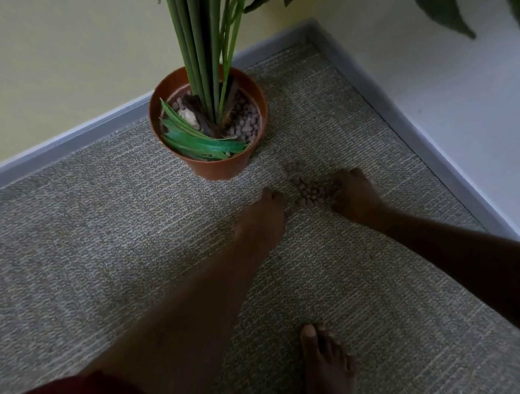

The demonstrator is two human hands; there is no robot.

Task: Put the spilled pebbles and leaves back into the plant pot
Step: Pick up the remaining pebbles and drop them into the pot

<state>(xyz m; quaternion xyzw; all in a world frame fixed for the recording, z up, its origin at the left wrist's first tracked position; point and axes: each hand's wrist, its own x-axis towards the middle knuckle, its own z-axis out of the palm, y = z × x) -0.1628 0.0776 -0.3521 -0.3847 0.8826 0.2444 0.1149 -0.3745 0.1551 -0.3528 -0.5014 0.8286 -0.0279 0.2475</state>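
A brown plastic plant pot stands on the carpet near the wall. It holds tall green stems, several cut green leaves and brownish pebbles. A small pile of spilled pebbles lies on the carpet to the right of and in front of the pot. My left hand rests fingers-down on the carpet just left of the pile, holding nothing. My right hand is cupped against the right side of the pile, its fingers touching the pebbles. The light is dim and the hands are slightly blurred.
Grey skirting runs along two walls that meet in a corner behind the pot. My bare foot stands on the carpet at the bottom. Dark leaves of another plant hang at the top right.
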